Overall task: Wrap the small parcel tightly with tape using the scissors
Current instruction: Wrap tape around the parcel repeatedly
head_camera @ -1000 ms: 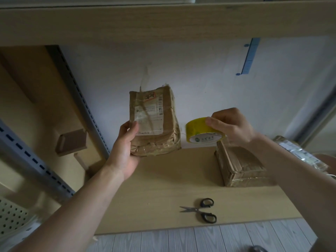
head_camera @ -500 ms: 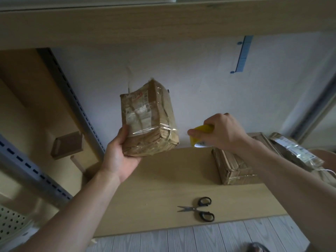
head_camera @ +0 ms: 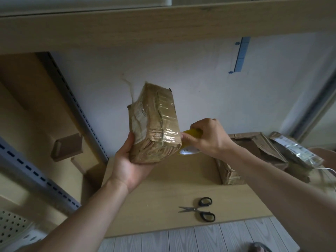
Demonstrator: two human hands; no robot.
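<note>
Left hand [head_camera: 130, 168] cups the parcel [head_camera: 154, 124] from below; right hand [head_camera: 209, 139] clutches the tape roll [head_camera: 192, 140] beside it.

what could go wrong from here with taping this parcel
1. The left hand grips the parcel only at its lower end, off the table; pulling on the tape roll in the right hand might twist or drop it.
2. Both hands are occupied and the scissors lie on the table, so freeing a hand to cut could let the wrap slacken.
</note>
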